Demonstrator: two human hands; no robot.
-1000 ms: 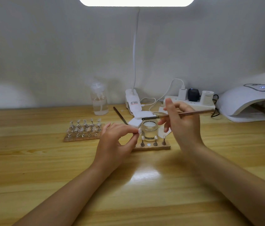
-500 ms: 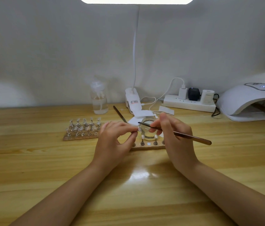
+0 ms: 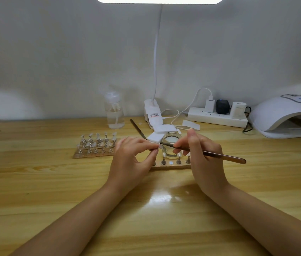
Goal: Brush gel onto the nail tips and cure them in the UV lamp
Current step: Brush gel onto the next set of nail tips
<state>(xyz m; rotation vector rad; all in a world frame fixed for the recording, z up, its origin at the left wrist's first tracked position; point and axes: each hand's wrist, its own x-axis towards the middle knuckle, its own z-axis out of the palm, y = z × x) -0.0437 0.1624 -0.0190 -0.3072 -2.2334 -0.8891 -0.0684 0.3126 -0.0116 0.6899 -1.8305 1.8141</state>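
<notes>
My left hand [image 3: 133, 157] pinches a small nail tip [image 3: 157, 145] on its stand between thumb and fingers. My right hand [image 3: 200, 154] holds a thin brown gel brush [image 3: 220, 156], whose dark point touches the nail tip. Just behind the hands stands a small open glass jar [image 3: 171, 145] of clear gel. A wooden strip [image 3: 170, 164] with a few metal nail stands lies under the hands. A second wooden board [image 3: 94, 153] at the left carries several stands with nail tips. The white UV lamp [image 3: 286, 117] sits at the far right, its display lit.
A clear pump bottle [image 3: 114, 113], a clip lamp base [image 3: 152, 111], white pads [image 3: 162, 132] and a spare brush [image 3: 137, 129] lie behind the jar. A power strip [image 3: 218, 117] with plugs and cables runs along the wall.
My right hand came down from above the jar and swung the brush so its point now rests on the nail tip in my left hand. My left hand stayed in place.
</notes>
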